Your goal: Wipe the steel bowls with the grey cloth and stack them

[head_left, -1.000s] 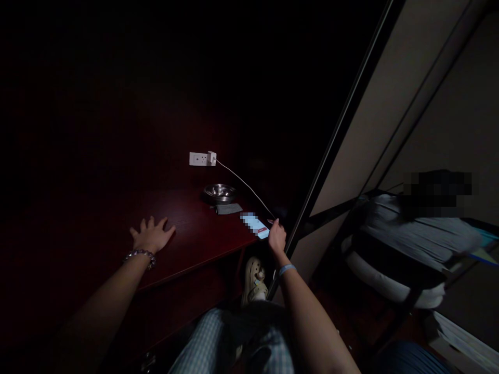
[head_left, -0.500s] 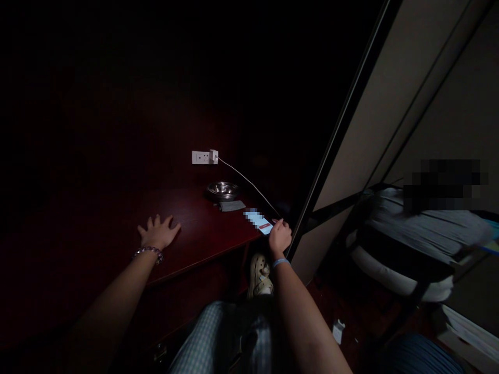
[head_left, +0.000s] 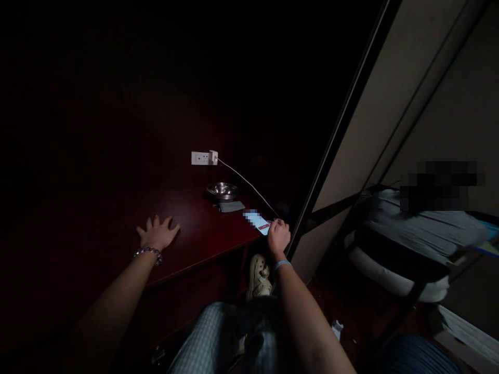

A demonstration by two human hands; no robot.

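Note:
On the dark red wooden desk [head_left: 117,223], my left hand [head_left: 158,234] lies flat with its fingers spread and holds nothing. My right hand [head_left: 279,238] is closed at the near right end of a phone [head_left: 257,222]. The phone's screen is lit and partly pixelated. A white charging cable [head_left: 249,185] runs from a charger [head_left: 212,157] in the wall socket [head_left: 199,158] down into the fingers of my right hand. Its plug end is hidden by those fingers, so I cannot tell whether it is in the phone.
Metal bowls [head_left: 221,191] stand beside a folded grey cloth [head_left: 231,206] behind the phone. A tall panel edge [head_left: 331,145] rises to my right. Beyond it, a person in a grey top [head_left: 417,223] sits on a chair. A beige clog [head_left: 257,272] is on my foot below.
The fingers of my right hand have curled in a little more near the phone's end. My left hand rests in the same place. The view has shifted slightly.

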